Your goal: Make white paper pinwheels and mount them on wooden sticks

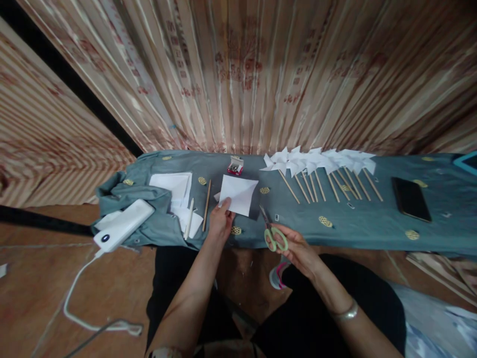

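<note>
My left hand [221, 221] pinches the lower left edge of a square sheet of white paper [239, 195], held over the cloth-covered table. A pair of scissors [274, 234] with light green handles is in my right hand [298, 248], near the table's front edge. Its blades point up and left towards the paper but are apart from it. Behind the paper stands a small red open box of pins [236, 165]. Left of my left hand lie a wooden stick [206, 205] and a white pen-like tool [189, 219].
White paper pinwheels [320, 161] on wooden sticks lie in a row at the back right. A dark phone [411, 199] rests farther right. On the left are paper sheets [173, 186] and a white power bank [124, 226] with a cable [80, 318] hanging down. A curtain [238, 74] hangs behind.
</note>
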The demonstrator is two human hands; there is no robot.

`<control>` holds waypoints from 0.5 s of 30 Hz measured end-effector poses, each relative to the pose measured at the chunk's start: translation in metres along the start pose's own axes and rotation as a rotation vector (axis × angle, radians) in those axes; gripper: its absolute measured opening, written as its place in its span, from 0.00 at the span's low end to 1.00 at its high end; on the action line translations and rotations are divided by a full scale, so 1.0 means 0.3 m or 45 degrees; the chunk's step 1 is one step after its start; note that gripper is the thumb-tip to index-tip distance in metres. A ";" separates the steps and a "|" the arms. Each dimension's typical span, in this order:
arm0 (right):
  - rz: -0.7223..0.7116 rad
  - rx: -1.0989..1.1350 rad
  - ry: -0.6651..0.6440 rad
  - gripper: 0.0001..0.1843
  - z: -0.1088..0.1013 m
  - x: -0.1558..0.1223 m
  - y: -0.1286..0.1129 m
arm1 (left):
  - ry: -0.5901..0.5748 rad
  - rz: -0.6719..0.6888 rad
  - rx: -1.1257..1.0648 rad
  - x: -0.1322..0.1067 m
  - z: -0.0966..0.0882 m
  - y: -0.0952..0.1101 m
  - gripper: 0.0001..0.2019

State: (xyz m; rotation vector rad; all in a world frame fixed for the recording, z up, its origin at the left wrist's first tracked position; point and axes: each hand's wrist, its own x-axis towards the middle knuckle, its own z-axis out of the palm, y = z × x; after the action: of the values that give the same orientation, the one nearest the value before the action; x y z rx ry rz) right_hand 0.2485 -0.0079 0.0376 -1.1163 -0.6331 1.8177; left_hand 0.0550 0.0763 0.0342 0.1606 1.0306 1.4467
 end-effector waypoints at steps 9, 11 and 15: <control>-0.048 -0.323 -0.190 0.27 0.036 -0.065 0.008 | -0.058 -0.012 0.051 0.007 -0.008 -0.006 0.11; -0.055 -0.406 -0.235 0.27 0.043 -0.070 0.011 | -0.078 0.012 0.073 0.009 -0.011 -0.013 0.13; -0.023 -0.500 -0.247 0.28 0.056 -0.052 0.037 | -0.113 0.036 0.058 0.015 -0.018 -0.028 0.16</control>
State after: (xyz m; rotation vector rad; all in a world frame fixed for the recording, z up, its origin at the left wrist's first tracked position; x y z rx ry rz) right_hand 0.2321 -0.0266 0.0436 -1.1861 -1.1491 1.8465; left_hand 0.0566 0.0760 0.0235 0.2710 0.9927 1.4295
